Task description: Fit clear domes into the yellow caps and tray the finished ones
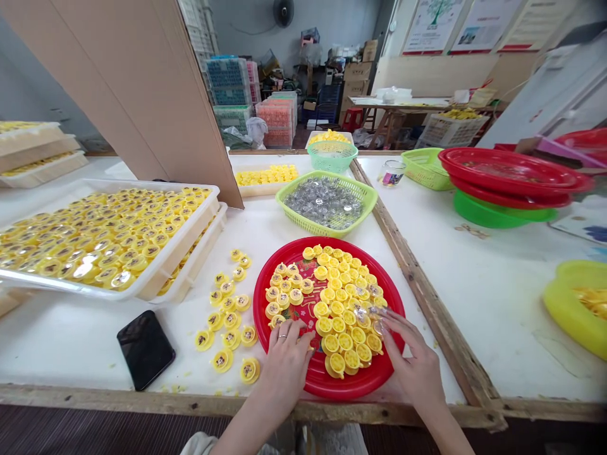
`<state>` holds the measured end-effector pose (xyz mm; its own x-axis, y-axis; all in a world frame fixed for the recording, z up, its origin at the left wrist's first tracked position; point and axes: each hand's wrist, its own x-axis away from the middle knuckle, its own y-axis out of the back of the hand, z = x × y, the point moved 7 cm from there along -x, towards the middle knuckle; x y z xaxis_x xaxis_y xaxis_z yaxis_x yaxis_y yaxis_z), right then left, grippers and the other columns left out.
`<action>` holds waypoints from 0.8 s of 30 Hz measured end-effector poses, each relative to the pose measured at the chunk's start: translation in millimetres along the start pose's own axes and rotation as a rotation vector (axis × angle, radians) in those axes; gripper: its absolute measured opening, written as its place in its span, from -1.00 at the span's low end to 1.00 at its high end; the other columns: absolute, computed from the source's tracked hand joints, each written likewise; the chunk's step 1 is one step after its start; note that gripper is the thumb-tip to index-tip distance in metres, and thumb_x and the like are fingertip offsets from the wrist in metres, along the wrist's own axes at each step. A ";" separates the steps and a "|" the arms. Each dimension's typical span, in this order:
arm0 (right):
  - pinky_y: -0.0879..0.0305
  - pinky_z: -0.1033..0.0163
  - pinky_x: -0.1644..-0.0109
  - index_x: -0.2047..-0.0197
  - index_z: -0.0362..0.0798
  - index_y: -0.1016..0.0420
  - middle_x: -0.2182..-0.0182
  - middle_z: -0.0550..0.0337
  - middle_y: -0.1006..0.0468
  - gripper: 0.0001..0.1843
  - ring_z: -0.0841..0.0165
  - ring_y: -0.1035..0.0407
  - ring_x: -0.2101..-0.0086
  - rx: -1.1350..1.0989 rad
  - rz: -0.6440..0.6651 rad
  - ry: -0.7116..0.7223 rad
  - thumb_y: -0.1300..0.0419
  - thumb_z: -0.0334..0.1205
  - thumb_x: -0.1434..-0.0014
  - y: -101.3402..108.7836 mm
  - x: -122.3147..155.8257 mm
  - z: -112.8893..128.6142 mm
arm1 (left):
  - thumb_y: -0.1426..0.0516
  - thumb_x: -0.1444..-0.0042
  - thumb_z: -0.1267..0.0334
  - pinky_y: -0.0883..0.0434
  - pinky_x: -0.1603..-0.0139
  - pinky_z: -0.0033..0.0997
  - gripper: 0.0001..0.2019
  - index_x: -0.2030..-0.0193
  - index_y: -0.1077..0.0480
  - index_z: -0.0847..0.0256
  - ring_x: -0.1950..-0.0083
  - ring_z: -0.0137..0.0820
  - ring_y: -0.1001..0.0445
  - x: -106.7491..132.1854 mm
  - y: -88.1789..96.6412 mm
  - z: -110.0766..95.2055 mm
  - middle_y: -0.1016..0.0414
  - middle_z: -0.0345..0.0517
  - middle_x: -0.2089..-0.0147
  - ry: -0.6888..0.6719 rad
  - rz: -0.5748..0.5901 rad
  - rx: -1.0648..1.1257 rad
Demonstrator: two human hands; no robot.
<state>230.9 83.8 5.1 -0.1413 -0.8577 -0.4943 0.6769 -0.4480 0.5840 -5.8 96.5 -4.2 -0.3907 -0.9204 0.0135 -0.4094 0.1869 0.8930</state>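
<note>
A round red tray (pixel 284 313) near the table's front edge holds several small yellow pieces (pixel 339 297). My left hand (pixel 287 363) rests on the tray's near left part, fingers spread and flat beside the yellow pieces. My right hand (pixel 410 360) lies on the tray's right rim, fingers stretched toward small clear caps (pixel 372 313) on the pieces; its fingertips touch them. Left of the tray, several finished yellow pieces with pictures (pixel 227 316) lie loose on the white table.
A black phone (pixel 145 347) lies at the front left. Stacked white trays (pixel 190 237) full of yellow pieces sit left. A green basket (pixel 365 196) of clear caps stands behind the red tray. Red and green basins (pixel 507 183) and a yellow tub (pixel 564 303) are right.
</note>
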 end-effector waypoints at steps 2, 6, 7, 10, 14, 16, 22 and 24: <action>-0.45 -0.02 -0.04 0.11 0.00 -0.56 0.12 0.02 -0.64 -0.76 0.15 -0.53 0.12 -0.123 -0.032 -0.204 -0.21 -0.10 -0.20 4.5 3.2 -7.5 | -0.10 -0.24 0.30 -0.24 -0.19 0.10 -0.82 0.05 -0.45 0.19 -0.17 -0.06 -0.30 3.2 0.6 -11.0 -0.44 0.03 -0.07 -0.020 -0.019 -0.024; -0.50 0.12 0.05 0.17 0.01 -0.56 0.19 0.03 -0.68 -0.66 0.19 -0.56 0.19 -0.465 -0.033 -0.520 -0.34 0.03 -0.04 -0.3 12.0 -13.7 | -0.25 -0.05 -0.06 -0.23 -0.19 0.12 -0.57 0.10 -0.47 0.24 -0.12 0.02 -0.34 2.7 -10.0 -29.1 -0.50 0.06 0.03 0.030 0.020 -0.022; -0.50 0.17 0.07 0.20 0.01 -0.57 0.21 0.05 -0.68 -0.65 0.21 -0.56 0.20 -0.535 -0.034 -0.565 -0.37 0.04 -0.01 -2.1 13.5 -13.0 | -0.25 -0.04 -0.08 -0.23 -0.19 0.12 -0.55 0.09 -0.47 0.26 -0.12 0.03 -0.34 1.2 -12.3 -30.8 -0.51 0.07 0.03 0.053 0.027 -0.032; -0.48 0.30 0.14 0.25 0.02 -0.59 0.28 0.11 -0.69 -0.64 0.31 -0.55 0.28 -0.672 -0.048 -0.673 -0.43 0.04 0.06 -5.8 18.3 -11.0 | -0.20 -0.12 0.02 -0.21 -0.20 0.08 -0.63 0.06 -0.47 0.27 -0.14 0.01 -0.32 -2.4 -12.9 -30.6 -0.50 0.09 -0.01 0.074 0.049 -0.060; -0.47 0.34 0.35 0.25 0.03 -0.59 0.35 0.15 -0.67 -0.64 0.36 -0.51 0.42 -0.893 -0.009 -0.813 -0.47 0.00 0.10 -15.1 28.3 -7.5 | -0.16 -0.13 0.24 -0.22 -0.20 -0.01 -0.80 0.10 -0.49 0.18 -0.12 -0.09 -0.32 -0.9 -5.3 -25.4 -0.49 -0.02 0.01 -0.014 0.091 -0.041; -0.43 0.32 0.46 0.24 0.01 -0.58 0.44 0.15 -0.64 -0.64 0.34 -0.49 0.48 -0.994 0.050 -0.874 -0.46 -0.02 0.08 -21.4 33.1 -2.5 | -0.17 -0.12 0.27 -0.23 -0.19 -0.04 -0.80 0.11 -0.49 0.16 -0.10 -0.12 -0.33 -0.9 -2.7 -23.5 -0.48 -0.06 0.03 -0.035 0.100 -0.030; -0.37 0.33 0.51 0.27 -0.04 -0.56 0.54 0.19 -0.57 -0.67 0.40 -0.40 0.57 -1.069 0.099 -0.863 -0.45 -0.03 0.04 -22.8 30.9 15.7 | -0.25 -0.09 0.17 -0.25 -0.16 0.02 -0.76 0.12 -0.51 0.19 -0.12 -0.05 -0.33 -6.8 -9.4 -24.7 -0.49 0.00 0.00 0.002 0.124 -0.079; -0.36 0.36 0.51 0.27 -0.03 -0.56 0.56 0.22 -0.54 -0.68 0.43 -0.37 0.57 -1.059 0.098 -0.850 -0.44 -0.03 0.04 -20.8 28.8 18.6 | -0.23 -0.11 0.20 -0.26 -0.14 0.00 -0.82 0.15 -0.51 0.16 -0.10 -0.08 -0.34 -4.7 -8.6 -25.9 -0.48 -0.02 0.01 -0.022 0.109 -0.038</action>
<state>199.4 63.7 -9.2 -0.1977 -0.9360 0.2913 0.8804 -0.3002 -0.3670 20.9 90.3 -0.2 -0.4493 -0.8875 0.1022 -0.3319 0.2720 0.9033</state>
